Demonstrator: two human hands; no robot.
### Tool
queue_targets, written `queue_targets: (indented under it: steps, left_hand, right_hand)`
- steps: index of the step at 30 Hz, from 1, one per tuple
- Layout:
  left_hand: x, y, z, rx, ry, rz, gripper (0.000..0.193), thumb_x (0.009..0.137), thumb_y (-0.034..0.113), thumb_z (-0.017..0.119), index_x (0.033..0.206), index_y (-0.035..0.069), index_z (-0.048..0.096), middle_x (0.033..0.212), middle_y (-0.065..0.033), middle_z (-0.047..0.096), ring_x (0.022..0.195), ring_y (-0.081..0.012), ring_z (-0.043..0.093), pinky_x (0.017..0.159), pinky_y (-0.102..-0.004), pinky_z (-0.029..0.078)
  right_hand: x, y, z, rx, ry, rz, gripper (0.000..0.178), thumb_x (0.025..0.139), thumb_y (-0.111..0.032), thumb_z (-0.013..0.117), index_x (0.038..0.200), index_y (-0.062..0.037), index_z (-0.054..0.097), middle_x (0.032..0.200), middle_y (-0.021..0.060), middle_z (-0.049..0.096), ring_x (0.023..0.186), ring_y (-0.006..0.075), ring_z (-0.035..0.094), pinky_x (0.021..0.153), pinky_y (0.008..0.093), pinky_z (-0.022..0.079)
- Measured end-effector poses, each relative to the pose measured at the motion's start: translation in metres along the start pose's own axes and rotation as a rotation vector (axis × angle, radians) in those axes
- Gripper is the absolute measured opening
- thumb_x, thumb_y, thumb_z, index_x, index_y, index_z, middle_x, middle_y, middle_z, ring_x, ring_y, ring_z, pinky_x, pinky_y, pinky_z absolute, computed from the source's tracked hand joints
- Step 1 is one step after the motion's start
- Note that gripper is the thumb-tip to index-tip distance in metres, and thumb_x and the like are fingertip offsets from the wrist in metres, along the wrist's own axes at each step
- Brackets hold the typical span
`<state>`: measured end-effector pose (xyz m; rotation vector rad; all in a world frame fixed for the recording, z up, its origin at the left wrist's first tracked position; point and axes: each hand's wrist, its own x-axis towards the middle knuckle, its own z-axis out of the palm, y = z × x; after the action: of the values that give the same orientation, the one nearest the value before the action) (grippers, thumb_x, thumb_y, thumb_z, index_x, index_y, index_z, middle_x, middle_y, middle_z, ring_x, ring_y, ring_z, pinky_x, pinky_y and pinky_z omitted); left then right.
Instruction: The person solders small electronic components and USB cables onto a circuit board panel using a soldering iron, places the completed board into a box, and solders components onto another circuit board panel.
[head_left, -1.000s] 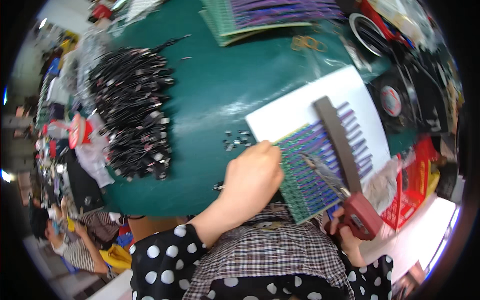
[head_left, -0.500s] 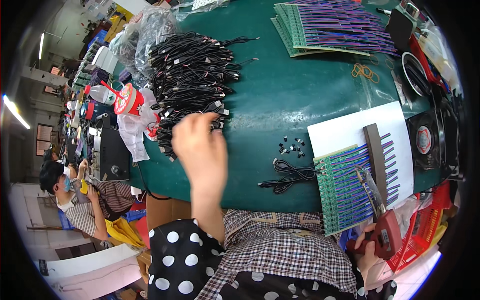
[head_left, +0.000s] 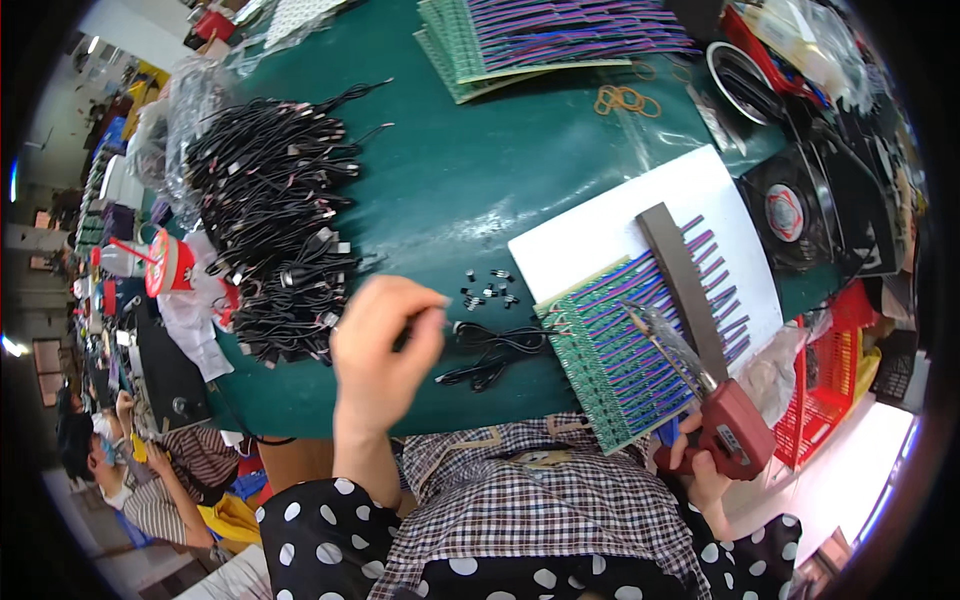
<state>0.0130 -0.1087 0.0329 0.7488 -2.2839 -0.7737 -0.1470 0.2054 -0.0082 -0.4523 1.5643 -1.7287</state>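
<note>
My left hand hovers above the table near its front edge, fingers curled and thumb against forefinger; anything in the pinch is too small to make out. Beside it lie several small black components with metal legs and a bundled black cable. A red soldering gun is gripped in my right hand at the lower right. Its tip reaches over the green circuit board panel, where rows of blue and purple wires run. A dark bar presses across these wires, on a white sheet.
A large heap of black cables covers the table's left side, near a red cup. More wired boards are stacked at the back, with rubber bands close by. A red basket stands at right; another person works far left.
My left hand has come away from the cable heap toward the small components, its fingers curling in. The whole view has shifted, so the table things appear farther left. My right hand keeps the soldering gun.
</note>
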Motion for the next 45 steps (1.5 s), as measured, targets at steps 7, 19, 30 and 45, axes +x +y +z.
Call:
queue_targets:
  steps: [7,19,30,45]
  left_hand:
    - [-0.014,0.024,0.064,-0.193,-0.319,-0.073,0.011,0.075,0.006,0.070,0.083,0.008,0.063,0.081,-0.0022,0.057,0.073,-0.0190,0.051,0.074,-0.0307,0.036]
    - [-0.016,0.023,0.071,-0.119,-0.228,-0.039,0.015,0.067,0.002,0.071,0.078,0.006,0.062,0.085,-0.0038,0.054,0.083,-0.0214,0.050,0.076,-0.0326,0.038]
    - [-0.013,0.015,0.070,-0.182,-0.246,-0.126,0.016,0.069,-0.001,0.073,0.083,0.001,0.066,0.082,-0.0055,0.053,0.078,-0.0159,0.052,0.068,-0.0267,0.042]
    - [-0.002,0.028,0.069,-0.190,-0.425,-0.137,0.012,0.069,0.001,0.069,0.079,0.003,0.063,0.081,-0.0047,0.050,0.081,-0.0195,0.051,0.072,-0.0308,0.042]
  right_hand:
    - [-0.008,-0.002,-0.006,-0.022,-0.047,0.021,0.059,0.086,-0.034,0.066,0.124,0.0028,0.041,0.109,0.0150,0.055,0.062,0.0166,0.055,0.055,0.0270,0.045]
    - [-0.010,-0.008,-0.006,0.061,-0.089,0.205,0.053,0.084,-0.019,0.064,0.127,0.0013,0.040,0.111,0.0145,0.055,0.070,0.0179,0.055,0.064,0.0285,0.046]
    - [-0.007,-0.005,-0.002,0.030,-0.079,0.191,0.062,0.084,-0.032,0.067,0.126,0.0033,0.038,0.106,0.0143,0.056,0.061,0.0179,0.055,0.055,0.0282,0.046]
    - [-0.010,0.000,-0.006,0.155,-0.095,0.145,0.065,0.081,-0.014,0.071,0.132,0.0035,0.035,0.107,0.0160,0.060,0.071,0.0161,0.059,0.064,0.0261,0.048]
